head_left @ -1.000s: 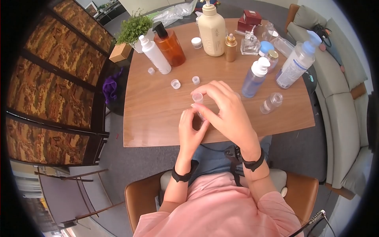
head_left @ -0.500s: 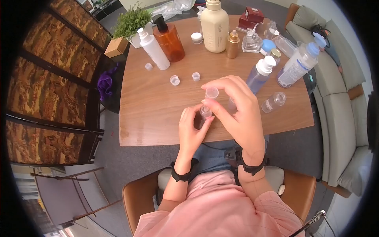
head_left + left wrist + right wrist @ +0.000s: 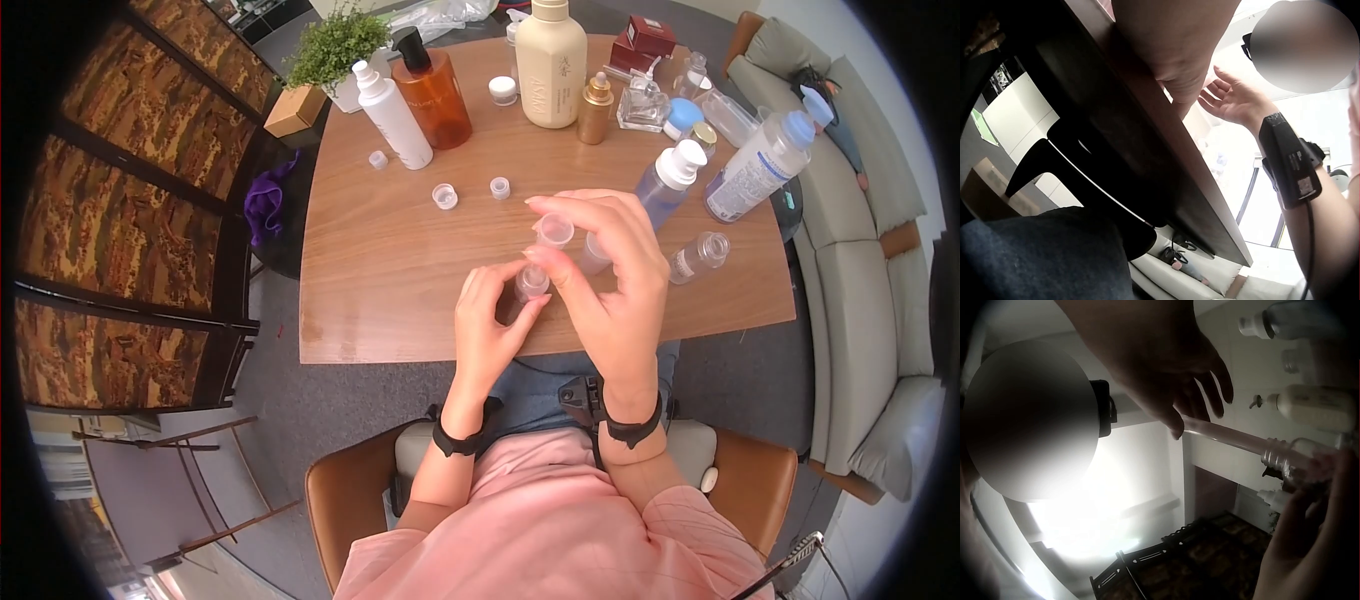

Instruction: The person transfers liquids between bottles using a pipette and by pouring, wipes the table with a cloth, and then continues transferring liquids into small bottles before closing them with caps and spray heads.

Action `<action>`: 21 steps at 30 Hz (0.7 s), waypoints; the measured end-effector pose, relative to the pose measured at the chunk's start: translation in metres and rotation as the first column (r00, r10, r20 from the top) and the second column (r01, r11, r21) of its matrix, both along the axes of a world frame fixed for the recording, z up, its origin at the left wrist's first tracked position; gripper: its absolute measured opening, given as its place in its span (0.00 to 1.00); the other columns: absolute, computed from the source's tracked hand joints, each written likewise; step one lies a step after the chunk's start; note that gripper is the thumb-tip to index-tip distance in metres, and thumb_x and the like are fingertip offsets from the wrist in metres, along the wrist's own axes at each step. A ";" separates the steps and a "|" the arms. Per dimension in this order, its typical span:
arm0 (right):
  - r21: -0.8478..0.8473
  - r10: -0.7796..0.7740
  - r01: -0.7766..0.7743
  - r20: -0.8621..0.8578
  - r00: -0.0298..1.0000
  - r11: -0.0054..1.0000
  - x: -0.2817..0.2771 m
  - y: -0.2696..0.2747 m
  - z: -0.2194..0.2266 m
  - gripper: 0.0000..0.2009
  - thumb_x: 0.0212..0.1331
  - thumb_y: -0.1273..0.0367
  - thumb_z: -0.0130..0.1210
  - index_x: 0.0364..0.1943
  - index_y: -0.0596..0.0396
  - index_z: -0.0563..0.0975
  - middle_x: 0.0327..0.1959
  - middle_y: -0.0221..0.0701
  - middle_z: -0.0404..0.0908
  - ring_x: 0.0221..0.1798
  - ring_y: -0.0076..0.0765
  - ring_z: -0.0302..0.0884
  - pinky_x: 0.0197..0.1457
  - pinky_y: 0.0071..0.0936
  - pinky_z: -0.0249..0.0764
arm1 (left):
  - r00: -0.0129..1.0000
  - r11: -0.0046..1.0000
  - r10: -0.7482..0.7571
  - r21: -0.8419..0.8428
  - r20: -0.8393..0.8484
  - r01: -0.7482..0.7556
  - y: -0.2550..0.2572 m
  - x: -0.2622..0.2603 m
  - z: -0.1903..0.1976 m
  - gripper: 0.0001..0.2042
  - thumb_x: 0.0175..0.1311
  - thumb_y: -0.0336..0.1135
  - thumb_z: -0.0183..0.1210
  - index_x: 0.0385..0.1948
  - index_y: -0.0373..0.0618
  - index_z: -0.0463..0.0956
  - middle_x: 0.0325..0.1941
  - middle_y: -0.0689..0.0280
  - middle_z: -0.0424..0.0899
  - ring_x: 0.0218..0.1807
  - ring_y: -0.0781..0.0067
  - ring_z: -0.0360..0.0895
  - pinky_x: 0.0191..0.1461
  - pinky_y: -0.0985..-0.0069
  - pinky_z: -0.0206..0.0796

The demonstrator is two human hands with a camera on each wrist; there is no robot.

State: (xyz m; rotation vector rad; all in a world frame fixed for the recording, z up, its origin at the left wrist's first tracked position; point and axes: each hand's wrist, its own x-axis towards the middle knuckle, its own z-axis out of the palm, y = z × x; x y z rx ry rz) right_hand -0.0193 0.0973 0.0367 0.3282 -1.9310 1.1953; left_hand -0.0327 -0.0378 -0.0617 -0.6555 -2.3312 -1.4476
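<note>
In the head view, the left hand (image 3: 487,325) curls its fingers and thumb round a small clear bottle (image 3: 532,283) above the near part of the table. Above and to the right of it, the right hand (image 3: 620,285) pinches the round end of a translucent tube (image 3: 555,231) between thumb and fingers. The right wrist view shows this tube (image 3: 1229,435) as a long pinkish shaft running from the right thumb to the bottle's threaded neck (image 3: 1277,456); whether its far end is inside, I cannot tell. In the left wrist view, the left hand (image 3: 1175,44) hides what it holds.
Small caps (image 3: 444,196) lie beyond the hands on the table (image 3: 360,270). A clear bottle (image 3: 701,257) is right of the right hand, near a blue bottle with a white pump (image 3: 672,180). Taller bottles, including a cream one (image 3: 552,75), and a plant (image 3: 338,55) line the back.
Both hands have shifted right in the head view, the right hand farther. The tube's round end has moved right and slightly up with it, while the left hand keeps its hold on the bottle.
</note>
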 end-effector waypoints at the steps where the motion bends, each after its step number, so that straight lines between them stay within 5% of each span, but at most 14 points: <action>1: 0.000 0.000 0.000 0.001 1.000 1.000 0.000 0.001 0.000 0.15 0.43 0.73 0.68 0.40 0.54 0.81 0.34 0.32 0.80 0.43 0.41 0.76 0.46 0.35 0.71 | 1.000 1.000 -0.006 -0.002 -0.006 0.006 0.000 0.000 0.000 0.19 0.47 0.30 0.70 0.43 0.42 0.78 0.37 0.60 0.81 0.37 0.59 0.74 0.42 0.69 0.67; 21: -0.087 0.011 -0.011 -0.006 1.000 0.996 0.007 0.003 0.002 0.17 0.44 0.71 0.67 0.42 0.55 0.82 0.32 0.31 0.80 0.36 0.38 0.73 0.41 0.32 0.69 | 0.998 0.997 -0.067 0.034 -0.014 0.068 -0.001 0.003 0.003 0.18 0.47 0.31 0.72 0.41 0.41 0.79 0.37 0.60 0.83 0.35 0.62 0.78 0.41 0.71 0.70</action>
